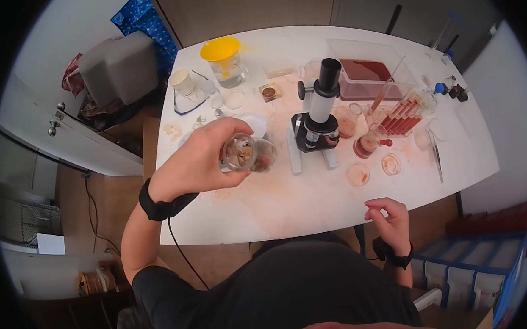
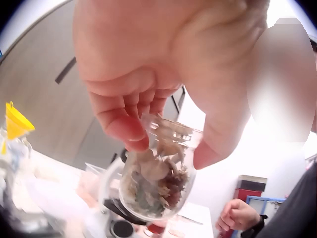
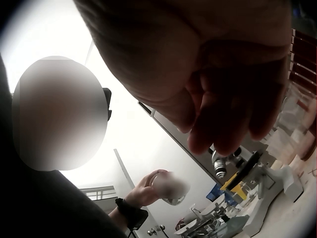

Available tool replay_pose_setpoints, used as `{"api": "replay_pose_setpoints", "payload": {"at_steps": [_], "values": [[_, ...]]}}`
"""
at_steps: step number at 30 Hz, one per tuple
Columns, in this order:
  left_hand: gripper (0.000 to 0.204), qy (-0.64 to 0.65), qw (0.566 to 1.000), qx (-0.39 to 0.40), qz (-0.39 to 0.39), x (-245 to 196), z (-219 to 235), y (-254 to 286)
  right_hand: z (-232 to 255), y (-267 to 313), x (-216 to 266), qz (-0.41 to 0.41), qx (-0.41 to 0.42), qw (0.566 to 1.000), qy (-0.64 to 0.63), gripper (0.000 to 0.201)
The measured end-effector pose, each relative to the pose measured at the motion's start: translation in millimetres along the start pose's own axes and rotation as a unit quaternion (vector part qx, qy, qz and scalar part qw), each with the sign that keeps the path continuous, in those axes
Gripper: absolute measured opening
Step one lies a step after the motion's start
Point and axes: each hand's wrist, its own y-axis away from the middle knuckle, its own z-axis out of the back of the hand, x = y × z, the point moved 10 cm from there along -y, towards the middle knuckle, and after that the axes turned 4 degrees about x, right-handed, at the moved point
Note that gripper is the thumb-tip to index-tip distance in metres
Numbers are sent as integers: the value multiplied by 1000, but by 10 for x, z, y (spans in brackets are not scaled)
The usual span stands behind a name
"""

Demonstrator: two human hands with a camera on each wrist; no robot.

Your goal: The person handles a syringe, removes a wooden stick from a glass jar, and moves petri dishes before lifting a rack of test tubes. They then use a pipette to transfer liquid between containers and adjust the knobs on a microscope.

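Between eight and nine o'clock from the microscope (image 1: 319, 115), a glass jar (image 2: 157, 183) of brown, flaky bits is up in my left hand (image 1: 206, 152), thumb and fingers pinching either side of its neck, parted only that wide. Down at five o'clock, by the near edge of the white table (image 1: 248, 222), my right hand (image 1: 390, 218) has its fingers loosely bent and holds nothing. A yellow funnel (image 1: 220, 48) sits at ten, red-filled tubes (image 1: 401, 117) at three, small dishes (image 1: 352, 170) at four and five
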Motion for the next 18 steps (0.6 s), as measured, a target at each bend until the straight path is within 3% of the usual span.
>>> {"api": "replay_pose_setpoints", "payload": {"at_steps": [4,11,15,18], "values": [[53,-1,993,47,-113,-345,-549,-70,-204,32,169,41,47,998,23,16],[58,42,984,65,-161,-619,-1078,-71,-412,100,461,109,104,985,81,18],[60,49,982,58,-172,-708,-1293,-79,-442,113,603,187,77,976,76,22],[61,63,983,50,-167,-727,-1436,-64,-482,106,626,185,70,975,103,24]]}}
